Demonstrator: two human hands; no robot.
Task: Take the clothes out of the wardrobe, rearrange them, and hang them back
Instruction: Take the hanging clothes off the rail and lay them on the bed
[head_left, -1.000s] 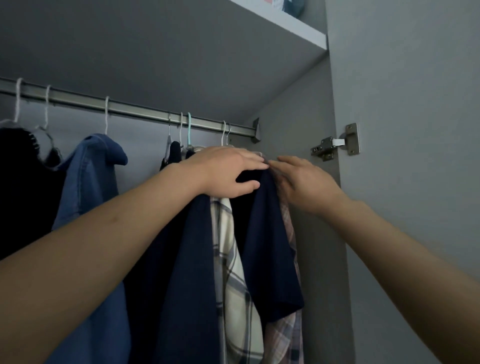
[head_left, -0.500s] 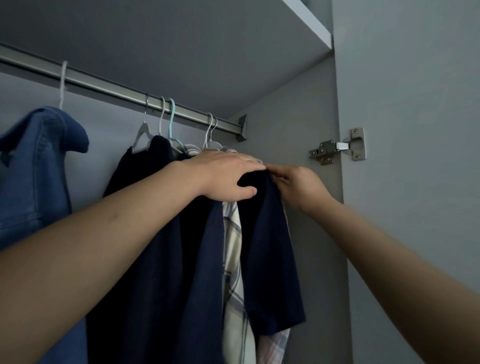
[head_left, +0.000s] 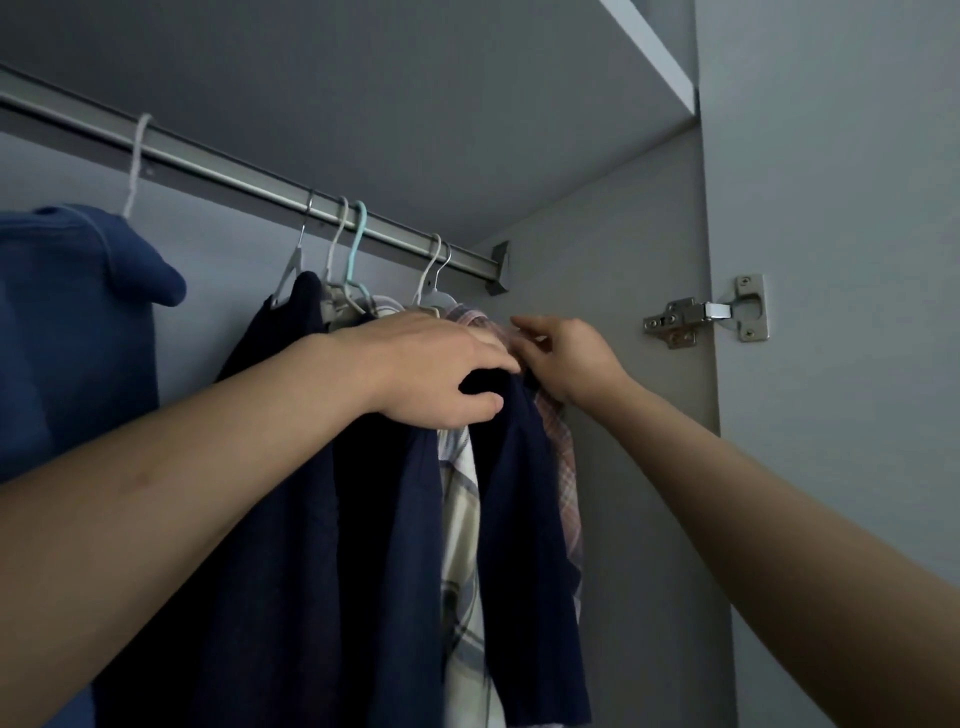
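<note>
Compared with a second ago, the right hand (head_left: 566, 358) has lifted off the navy shirt's (head_left: 524, 545) side and now sits a bit higher, fingers curled at the collar of the pink plaid shirt (head_left: 563, 457) behind it; looks like a pinch on the fabric. Left hand (head_left: 441, 371) hasn't really budged, thumb under and fingers over the navy shirt's shoulder, gripping it.

Biggest thing in view is the wardrobe (head_left: 363, 93) itself, grey inside, with the rail (head_left: 234, 171) running across the top to the right wall. On the far left a blue denim top (head_left: 72, 322) hangs apart from the rest. Then a bunch packed together by the rail's right end: a dark navy garment (head_left: 270, 467), a cream plaid shirt (head_left: 460, 545), the navy shirt, and the pink plaid one nearest the wall. White hangers and one teal hanger (head_left: 357, 244) hook over the rail. Door hinge (head_left: 701, 314) is off to the right.
</note>
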